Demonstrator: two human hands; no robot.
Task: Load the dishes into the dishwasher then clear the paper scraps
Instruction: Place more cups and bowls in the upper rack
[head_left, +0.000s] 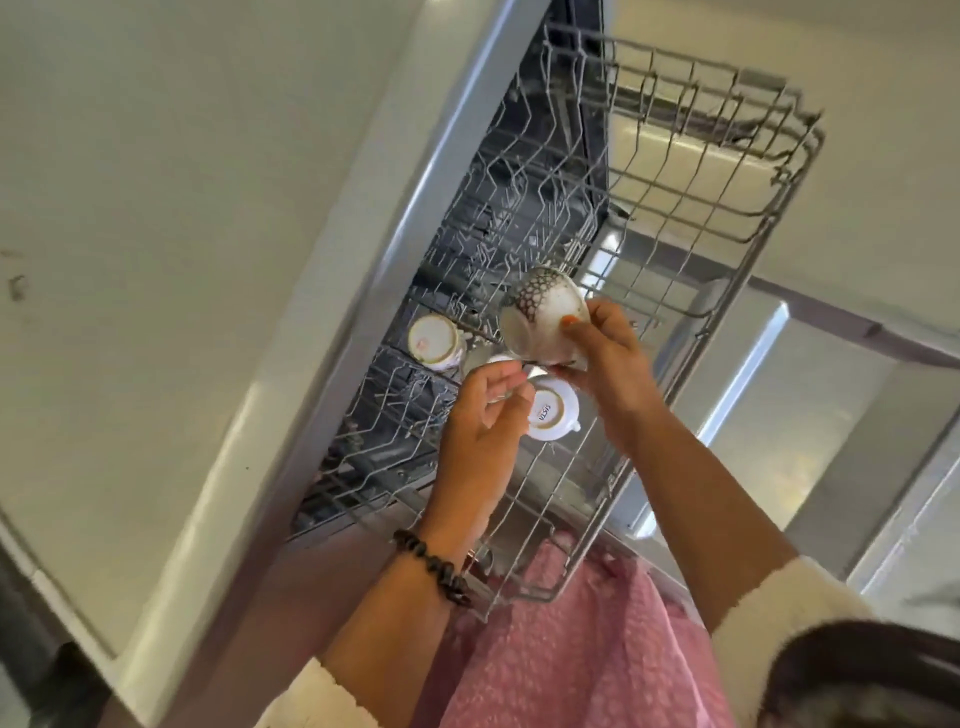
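Head view: patterned cup going into the upper rack.
My right hand (608, 358) has its grip pinched on the patterned cup (543, 317), tilted above the upper rack (727, 208); my left hand (488, 410) hangs released beside it. If my pinch slips, I reckon it knocks the upturned cup (551, 410) underneath. I count three cups: one held, two racked, the other (434, 343) further in.

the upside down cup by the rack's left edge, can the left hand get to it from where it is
Probably yes. The left hand is open and holds nothing, and that cup sits uncovered in the rack, close beside it. The right hand holds its patterned cup off to the other side.
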